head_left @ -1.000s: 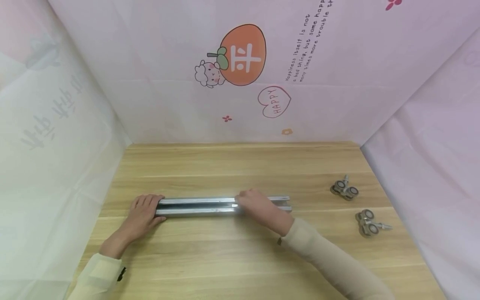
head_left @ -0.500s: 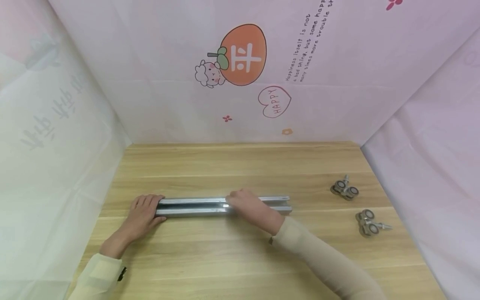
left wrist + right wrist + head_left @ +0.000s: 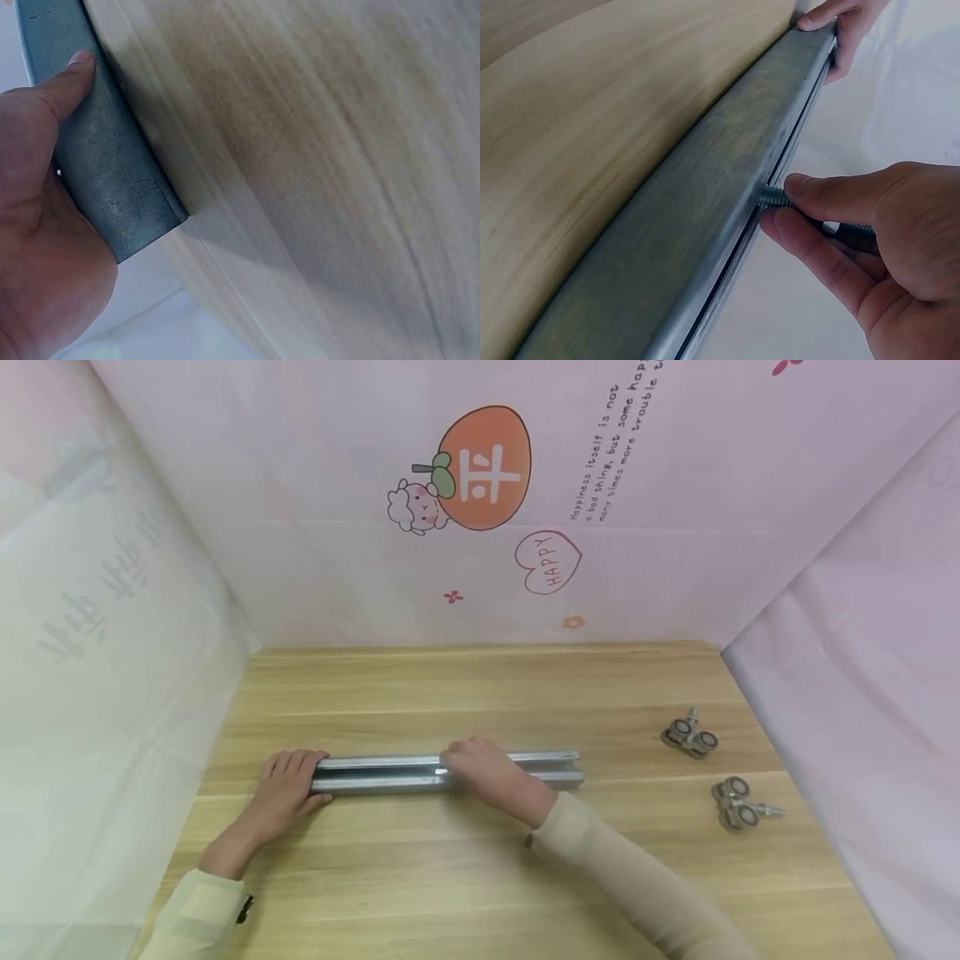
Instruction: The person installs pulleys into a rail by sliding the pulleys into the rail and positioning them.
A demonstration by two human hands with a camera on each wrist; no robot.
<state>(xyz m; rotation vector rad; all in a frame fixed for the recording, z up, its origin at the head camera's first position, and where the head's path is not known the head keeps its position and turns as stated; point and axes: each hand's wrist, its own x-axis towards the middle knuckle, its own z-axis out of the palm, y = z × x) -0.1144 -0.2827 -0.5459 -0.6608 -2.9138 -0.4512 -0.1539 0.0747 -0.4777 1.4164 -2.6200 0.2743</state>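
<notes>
A silver metal rail [image 3: 390, 785] with a slot along its top lies crosswise on the wooden table. My left hand [image 3: 281, 793] grips its left end; in the left wrist view the thumb [image 3: 79, 71] lies along the rail's side wall [image 3: 124, 180]. Around the rail's middle is my right hand [image 3: 487, 772]. The right wrist view shows its thumb and fingers pinching a threaded bolt [image 3: 772, 196] that stands out of the slot. Whatever the bolt joins inside the rail is hidden.
Two roller trolleys with bolts lie right of the rail: one farther back [image 3: 688, 739], one nearer [image 3: 735, 806]. The wooden table [image 3: 420, 868] is enclosed at the back and sides by pale printed cloth [image 3: 337, 577].
My right hand has slid left along the rail with the bolt, slowing toward now. The left hand, the rail and both loose trolleys stay in place.
</notes>
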